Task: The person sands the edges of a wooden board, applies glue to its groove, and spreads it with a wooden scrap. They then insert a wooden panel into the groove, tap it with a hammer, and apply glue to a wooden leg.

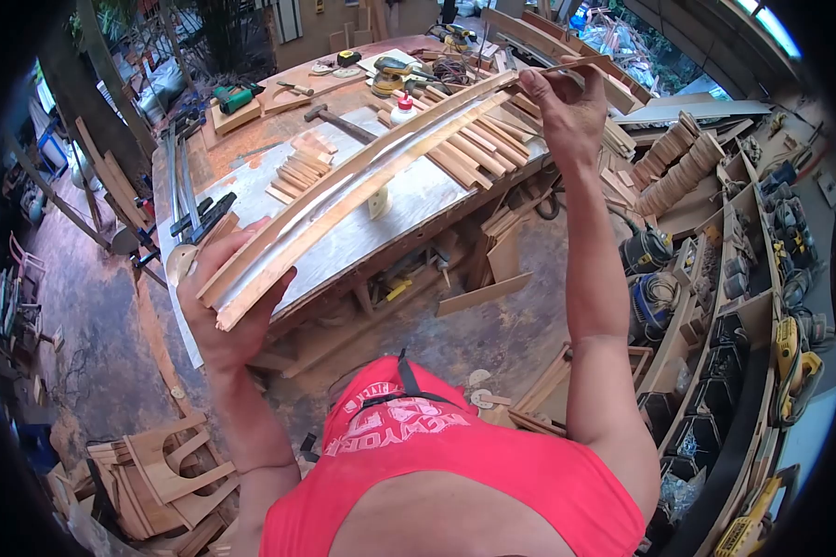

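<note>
Both hands hold a pair of long, curved wooden strips [344, 190] up over the workbench, side by side with a pale band between them. My left hand [221, 311] is closed around their lower-left end, thumb and fingers on opposite sides. At the far upper-right end, my right hand [571, 116] grips them between thumb and fingers. Behind the strips on the bench [344, 246] stand a white bottle with a red cap [402, 110] and a hammer [339, 123], its handle partly hidden. Loose wooden sticks [469, 153] lie beneath the right half.
Short wood pieces [302, 169] and black-handled bar clamps [186, 176] lie on the bench's left part. Toward the back are a green power tool [234, 98] and a yellow sander [387, 84]. Shelving [724, 288] with tools runs along the right. Cut boards [163, 469] pile on the floor lower left.
</note>
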`<state>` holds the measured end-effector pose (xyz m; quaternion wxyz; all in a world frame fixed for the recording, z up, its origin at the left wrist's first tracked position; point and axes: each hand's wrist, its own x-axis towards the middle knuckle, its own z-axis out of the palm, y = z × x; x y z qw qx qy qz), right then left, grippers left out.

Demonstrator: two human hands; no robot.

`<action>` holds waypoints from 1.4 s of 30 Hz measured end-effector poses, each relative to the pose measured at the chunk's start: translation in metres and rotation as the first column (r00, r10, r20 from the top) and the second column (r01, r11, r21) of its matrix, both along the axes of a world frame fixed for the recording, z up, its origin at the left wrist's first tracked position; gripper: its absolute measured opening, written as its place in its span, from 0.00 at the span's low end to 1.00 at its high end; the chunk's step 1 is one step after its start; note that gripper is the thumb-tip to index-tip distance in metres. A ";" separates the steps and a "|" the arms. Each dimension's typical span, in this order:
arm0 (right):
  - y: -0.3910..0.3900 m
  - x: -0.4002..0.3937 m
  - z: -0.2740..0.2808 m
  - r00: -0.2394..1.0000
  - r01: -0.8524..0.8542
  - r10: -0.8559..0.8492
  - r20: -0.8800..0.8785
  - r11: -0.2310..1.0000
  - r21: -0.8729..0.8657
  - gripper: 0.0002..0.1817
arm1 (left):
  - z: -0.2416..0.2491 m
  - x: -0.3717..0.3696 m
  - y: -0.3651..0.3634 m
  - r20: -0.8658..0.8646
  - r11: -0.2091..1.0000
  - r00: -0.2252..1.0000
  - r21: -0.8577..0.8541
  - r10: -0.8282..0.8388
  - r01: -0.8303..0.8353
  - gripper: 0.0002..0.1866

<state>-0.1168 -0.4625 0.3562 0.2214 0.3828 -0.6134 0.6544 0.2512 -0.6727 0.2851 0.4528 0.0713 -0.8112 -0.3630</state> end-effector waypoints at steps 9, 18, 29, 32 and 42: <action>-0.010 0.055 0.001 0.999 -0.023 0.024 -0.028 0.999 0.035 0.32 | 0.000 0.000 0.003 0.001 0.995 1.000 0.095 -0.006 0.005 0.29; -0.030 0.134 -0.002 0.985 -0.153 0.151 -0.088 0.988 -0.018 0.31 | 0.012 -0.001 0.010 -0.014 0.999 1.000 -0.047 0.025 -0.026 0.26; -0.047 0.214 -0.015 0.958 -0.204 0.207 -0.198 0.978 0.032 0.35 | 0.012 -0.005 0.002 -0.047 0.995 0.999 -0.099 -0.012 0.007 0.26; -0.045 0.204 -0.004 0.987 -0.089 0.091 -0.130 0.996 0.025 0.34 | 0.015 -0.003 0.001 -0.023 0.997 1.000 -0.078 -0.016 0.014 0.26; -0.028 0.249 -0.012 0.970 -0.139 0.169 -0.175 0.976 0.169 0.36 | 0.000 -0.005 0.009 -0.143 0.985 0.986 -0.158 -0.089 0.066 0.30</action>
